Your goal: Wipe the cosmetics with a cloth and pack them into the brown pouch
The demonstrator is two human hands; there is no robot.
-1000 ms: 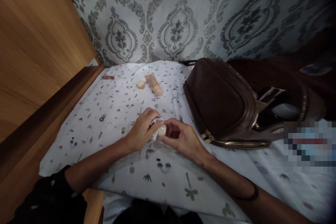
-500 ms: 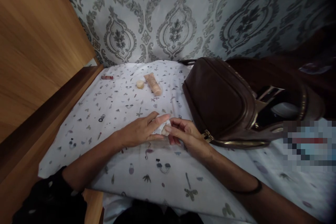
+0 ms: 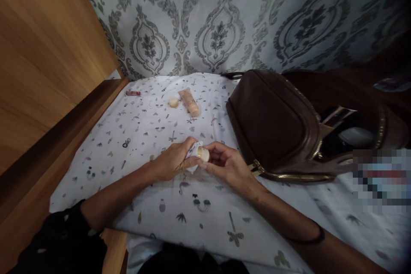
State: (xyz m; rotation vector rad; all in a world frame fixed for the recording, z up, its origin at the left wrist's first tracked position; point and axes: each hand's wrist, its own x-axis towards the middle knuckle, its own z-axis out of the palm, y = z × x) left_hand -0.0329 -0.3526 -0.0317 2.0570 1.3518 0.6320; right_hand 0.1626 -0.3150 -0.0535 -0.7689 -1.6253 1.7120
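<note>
A small pale jar with a yellowish band [image 3: 203,154] is between my hands above the patterned sheet. My left hand [image 3: 173,160] is closed round a white cloth [image 3: 193,150] that wraps the jar's left side. The fingertips of my right hand [image 3: 226,162] pinch the jar's right end. Beyond them on the sheet lie a peach squeeze tube [image 3: 190,102] and, just left of it, a small round cream-yellow jar [image 3: 173,102]. A small red tube [image 3: 132,93] lies farther left.
An open dark brown handbag [image 3: 272,115] with gold zips stands at the right. Wooden furniture [image 3: 54,38] borders the left side. A patterned curtain [image 3: 218,30] hangs behind the sheet [image 3: 144,115].
The cloth has shifted left off the jar's end, and the jar's yellowish band now shows. Both hands remain around the same spot. The view has moved slightly.
</note>
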